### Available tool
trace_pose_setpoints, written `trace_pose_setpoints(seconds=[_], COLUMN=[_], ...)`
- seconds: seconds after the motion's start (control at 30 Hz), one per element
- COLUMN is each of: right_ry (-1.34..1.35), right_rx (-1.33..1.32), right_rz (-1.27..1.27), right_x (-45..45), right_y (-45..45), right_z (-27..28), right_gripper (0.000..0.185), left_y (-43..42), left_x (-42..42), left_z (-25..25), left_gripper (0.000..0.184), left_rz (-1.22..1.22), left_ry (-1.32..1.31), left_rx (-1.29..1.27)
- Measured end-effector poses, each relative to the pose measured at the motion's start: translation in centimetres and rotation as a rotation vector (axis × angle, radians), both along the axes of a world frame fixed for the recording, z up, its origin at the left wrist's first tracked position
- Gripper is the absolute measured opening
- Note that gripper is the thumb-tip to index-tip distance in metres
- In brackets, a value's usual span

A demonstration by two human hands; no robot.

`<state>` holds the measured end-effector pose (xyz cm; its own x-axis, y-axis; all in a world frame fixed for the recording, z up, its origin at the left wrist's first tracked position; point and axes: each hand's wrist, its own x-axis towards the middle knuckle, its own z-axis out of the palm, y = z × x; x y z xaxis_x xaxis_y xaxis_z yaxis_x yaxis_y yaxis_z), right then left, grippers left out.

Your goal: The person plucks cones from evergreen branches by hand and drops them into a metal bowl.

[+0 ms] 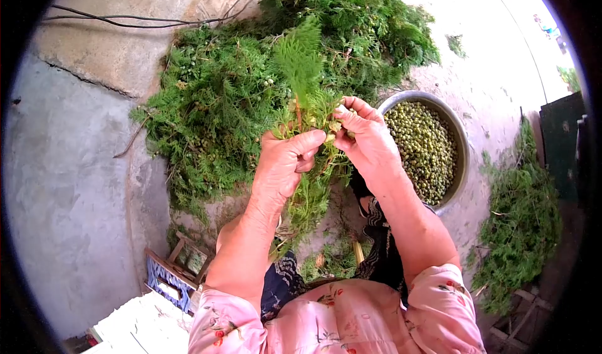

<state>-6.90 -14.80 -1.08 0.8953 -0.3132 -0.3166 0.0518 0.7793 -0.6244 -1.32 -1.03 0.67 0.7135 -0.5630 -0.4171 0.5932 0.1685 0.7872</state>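
My left hand [285, 156] is closed round a leafy evergreen sprig [300, 65], whose feathery tip stands up above the fist and whose lower greenery hangs below. Close beside it, my right hand [370, 137] pinches small pale green cones on the sprig; the fingers hide part of them. A metal basin [465, 159] stands just right of my right forearm. Many small round green cones [423, 150] fill much of it.
A large heap of cut evergreen branches [213, 97] lies ahead on the concrete floor [69, 166]. More branches [520, 216] lie at the right. Black cables [138, 23] cross the upper left. A small wooden stool or frame [179, 263] is at lower left.
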Motion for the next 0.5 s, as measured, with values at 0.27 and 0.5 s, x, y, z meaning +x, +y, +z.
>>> trace_pose_setpoints(seconds=[0.27, 0.5], right_ry=[0.149, 0.001], right_rx=[0.158, 0.039], right_rz=[-0.133, -0.066], right_x=[0.0, -0.3], right_y=[0.1, -1.6], right_z=[0.3, 0.9], right_gripper=[0.009, 0.010], left_y=[-0.1, 0.7], left_x=[-0.5, 0.3], left_z=[0.1, -0.7], left_gripper=[0.011, 0.009], left_rz=[0.029, 0.100], left_ry=[0.040, 0.049], left_rx=[-0.061, -0.151])
